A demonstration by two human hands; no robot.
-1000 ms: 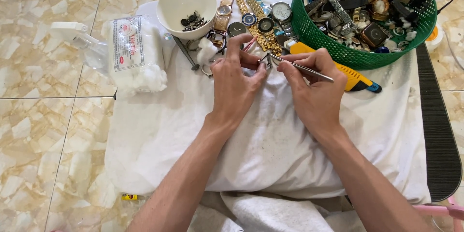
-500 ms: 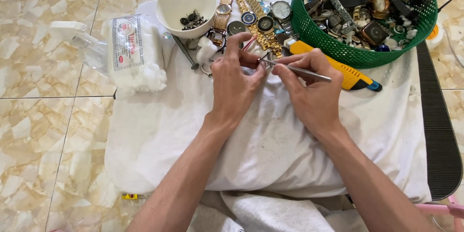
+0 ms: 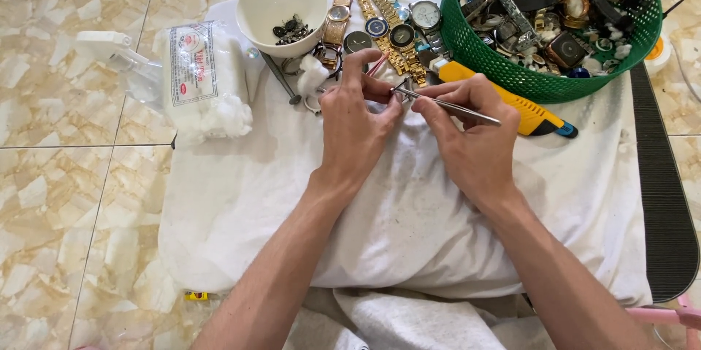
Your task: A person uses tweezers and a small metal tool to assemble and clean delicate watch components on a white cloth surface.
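2 hands: right hand [image 3: 467, 131] w/ 1 tweezers [image 3: 445, 105], left hand [image 3: 358, 113] pinching.

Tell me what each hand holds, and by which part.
Right hand pinches metal tweezers around mid-shaft, tips forward. Left hand grips something small at its fingertips; what it is cannot be told.

Slim metal tweezers [image 3: 453, 107], near-level, tips left.

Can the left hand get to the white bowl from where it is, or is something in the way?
Probably yes. The left hand lies just below and right of the white bowl, with only a cotton tuft and small metal bits on the cloth between. But its fingers are pinching a small part against the tweezers, so it is occupied.
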